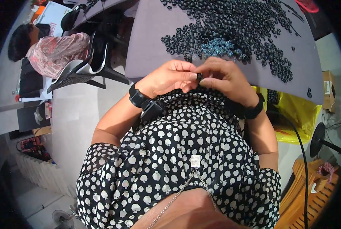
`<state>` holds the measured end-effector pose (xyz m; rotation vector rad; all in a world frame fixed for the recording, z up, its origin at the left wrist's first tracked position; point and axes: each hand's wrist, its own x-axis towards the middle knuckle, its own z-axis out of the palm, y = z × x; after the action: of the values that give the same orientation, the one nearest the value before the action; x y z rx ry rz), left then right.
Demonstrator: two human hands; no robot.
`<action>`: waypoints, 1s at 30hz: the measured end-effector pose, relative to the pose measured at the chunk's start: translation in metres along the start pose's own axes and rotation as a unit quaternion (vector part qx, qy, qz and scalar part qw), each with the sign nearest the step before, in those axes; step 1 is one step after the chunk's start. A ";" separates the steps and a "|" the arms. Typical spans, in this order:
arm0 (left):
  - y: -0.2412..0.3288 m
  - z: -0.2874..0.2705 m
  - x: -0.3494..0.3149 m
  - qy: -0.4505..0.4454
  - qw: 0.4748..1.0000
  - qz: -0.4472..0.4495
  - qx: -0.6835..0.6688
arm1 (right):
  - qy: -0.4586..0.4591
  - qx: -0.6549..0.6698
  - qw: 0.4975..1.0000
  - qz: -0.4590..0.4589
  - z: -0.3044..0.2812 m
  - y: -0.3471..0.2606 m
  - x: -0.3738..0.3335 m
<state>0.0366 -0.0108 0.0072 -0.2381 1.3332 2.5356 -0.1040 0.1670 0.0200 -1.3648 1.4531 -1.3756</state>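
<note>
Close to my body, at the table's near edge, my left hand (169,79) and my right hand (226,78) meet with bent fingers. Between their fingertips is a small round black part (199,76). The left thumb and fingers pinch it from one side, the right thumb and fingers from the other. Whether a smaller piece is with it is hidden by the fingers. Just beyond my hands lies a little heap of bluish, shiny small pieces (218,47). Around and behind it spread a great many black ring-shaped parts (247,23), loose on the grey tabletop (145,42).
A yellow plastic bag (298,118) hangs below the table at the right, with a black cable (298,133) running past it. Slatted wooden furniture (308,194) stands at lower right. At left, another person (52,51) sits on a black chair (96,57).
</note>
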 end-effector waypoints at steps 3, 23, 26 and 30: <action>0.002 0.009 -0.006 0.003 1.000 -0.007 0.030 | 0.012 -0.034 0.998 -0.058 0.007 -0.006 -0.006; 0.080 -0.071 0.035 0.286 0.660 0.247 0.649 | 0.370 -0.443 0.802 0.152 -0.126 0.039 -0.076; 0.087 -0.077 0.056 0.264 0.647 0.179 0.692 | 0.365 -0.491 0.779 0.140 -0.127 0.040 -0.077; 0.087 -0.090 0.069 0.228 0.638 0.147 0.720 | 0.369 -0.492 0.779 0.121 -0.114 0.023 -0.068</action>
<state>-0.0541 -0.1216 0.0056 -0.2940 3.2180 0.7593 -0.2045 0.2559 0.0075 -1.0975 3.0584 -0.9933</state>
